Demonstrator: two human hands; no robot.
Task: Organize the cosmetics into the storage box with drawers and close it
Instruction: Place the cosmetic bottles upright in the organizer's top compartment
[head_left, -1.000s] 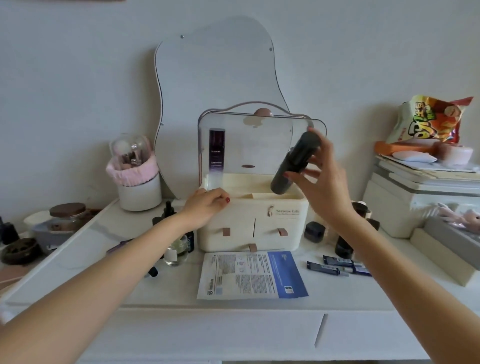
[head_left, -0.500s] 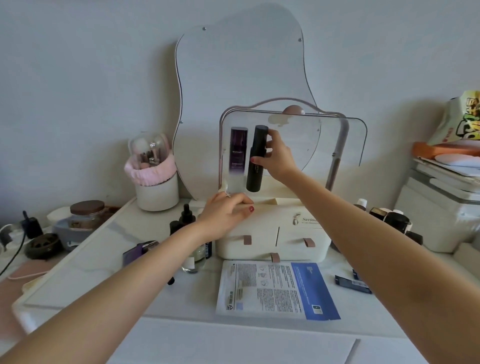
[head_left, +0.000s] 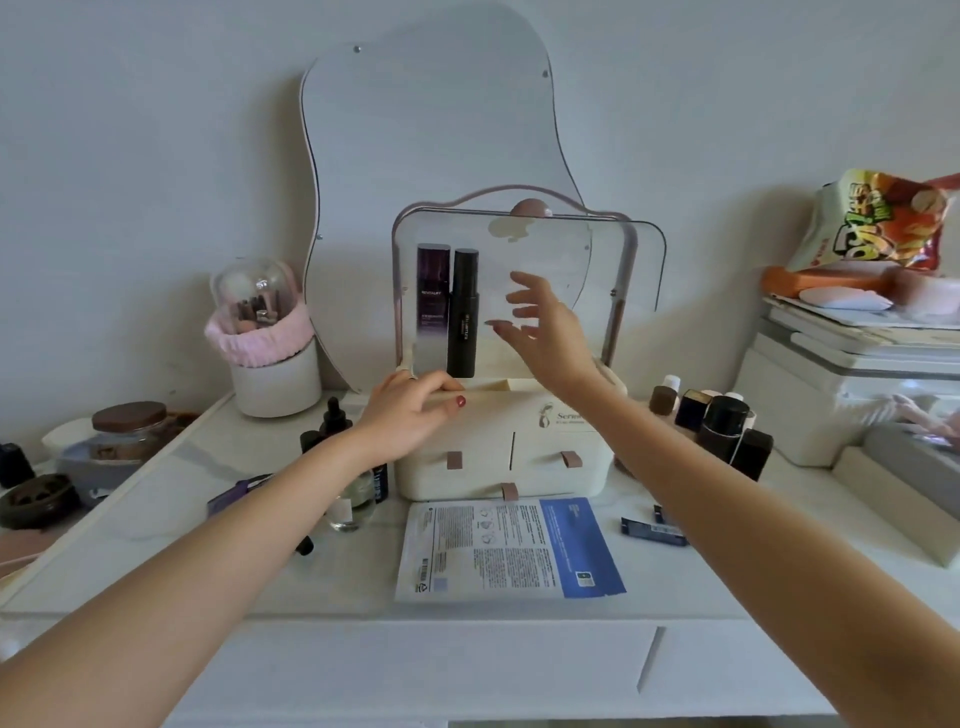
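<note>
The cream storage box (head_left: 535, 470) stands mid-table with its clear lid (head_left: 639, 270) raised and its drawers shut. In its top compartment a purple bottle (head_left: 432, 306) and a black bottle (head_left: 463, 312) stand upright side by side. My right hand (head_left: 545, 327) hovers open just right of the black bottle, touching nothing. My left hand (head_left: 410, 410) rests on the box's front left rim. More dark bottles (head_left: 722, 426) stand right of the box, and dropper bottles (head_left: 332, 421) stand left of it. A blue-and-white sheet mask packet (head_left: 506, 548) lies in front.
A wavy mirror (head_left: 431, 130) leans on the wall behind the box. A brush holder with a pink band (head_left: 265, 338) is at the left, jars (head_left: 127, 434) further left. Small blue tubes (head_left: 652, 530) lie at the right. Stacked white boxes (head_left: 852, 374) carry a snack bag (head_left: 878, 223).
My right hand carried the black bottle into the box, stood it beside the purple one, then let go and drew back to the right. My left hand stayed on the rim.
</note>
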